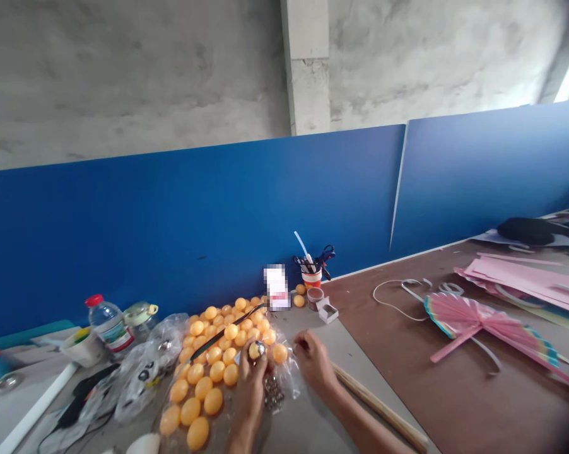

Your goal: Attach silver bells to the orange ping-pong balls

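Observation:
My left hand [252, 384] is wrapped round a shiny metallic ball [256, 350], held up over the front right part of many orange balls [204, 386]. To its right, my right hand [314, 360] hovers with its fingers curled together; what they hold, if anything, is too small to make out. Between the hands lie clear plastic film and a small bag of dark bits [274, 392]. One orange ball [279, 353] sits between the two hands.
A wooden stick [379, 407] lies beneath my right forearm. Behind are a pen cup [311, 278], a round tin [315, 296] and a small open box [328, 311]. At left stands a red-capped bottle [111, 325]; at right lies a pink paper fan [483, 321].

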{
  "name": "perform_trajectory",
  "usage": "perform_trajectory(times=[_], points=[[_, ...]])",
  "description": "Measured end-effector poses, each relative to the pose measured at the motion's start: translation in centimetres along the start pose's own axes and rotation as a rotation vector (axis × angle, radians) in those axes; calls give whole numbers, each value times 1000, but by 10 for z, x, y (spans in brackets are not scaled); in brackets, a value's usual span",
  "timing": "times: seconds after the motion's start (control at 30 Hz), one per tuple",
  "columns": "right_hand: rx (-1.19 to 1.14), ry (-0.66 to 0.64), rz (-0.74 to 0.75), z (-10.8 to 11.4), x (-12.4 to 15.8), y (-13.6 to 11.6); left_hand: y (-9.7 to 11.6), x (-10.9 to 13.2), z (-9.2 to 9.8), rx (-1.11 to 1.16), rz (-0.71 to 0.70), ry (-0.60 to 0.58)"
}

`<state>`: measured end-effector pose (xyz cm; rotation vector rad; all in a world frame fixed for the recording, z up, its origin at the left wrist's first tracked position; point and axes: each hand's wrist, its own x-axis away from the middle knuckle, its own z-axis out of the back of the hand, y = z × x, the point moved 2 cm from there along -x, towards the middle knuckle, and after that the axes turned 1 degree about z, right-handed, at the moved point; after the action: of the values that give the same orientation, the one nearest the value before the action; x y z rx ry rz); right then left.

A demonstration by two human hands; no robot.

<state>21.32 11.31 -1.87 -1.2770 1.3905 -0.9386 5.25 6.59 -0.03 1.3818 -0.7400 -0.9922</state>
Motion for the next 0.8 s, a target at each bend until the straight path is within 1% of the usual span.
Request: perform_trajectory(times=[0.07,0.1,0.13,0.2,0.23,0.27,0.3,0.37,0.5,0.63,0.7,0.8], points=[[201,74,59,15,-1,-4,2,0,0,59,38,-16],[464,98,105,22,-1,-7,3,0,0,60,39,-18],[719,99,112,27,0,-8,4,1,0,56,33,-20],[1134,43,47,35,2,-8,5,1,-1,70,11,-15],[1260,-1,3,37,3,-8,4,1,-1,89,-1,-4],[1334,-43,-33,38,3,-7,3,0,-2,108,-9,11],[1370,-76,-51,38,3,-6,2,0,-2,124,-13,23],[1377,-100,-46,37,3,-4,-3,-2,-3,125,-4,19],[1349,-77,-1,34,-1,-4,-14,-6,-3,63,-36,54],[1319,-82,27,32,-1,-6,-23,-8,-2,-1,-70,92],[1257,-115,59,28,2,-10,-24,-8,0,-64,-98,121],[1091,-227,145,18,13,-19,-24,-7,0,-153,-118,75]])
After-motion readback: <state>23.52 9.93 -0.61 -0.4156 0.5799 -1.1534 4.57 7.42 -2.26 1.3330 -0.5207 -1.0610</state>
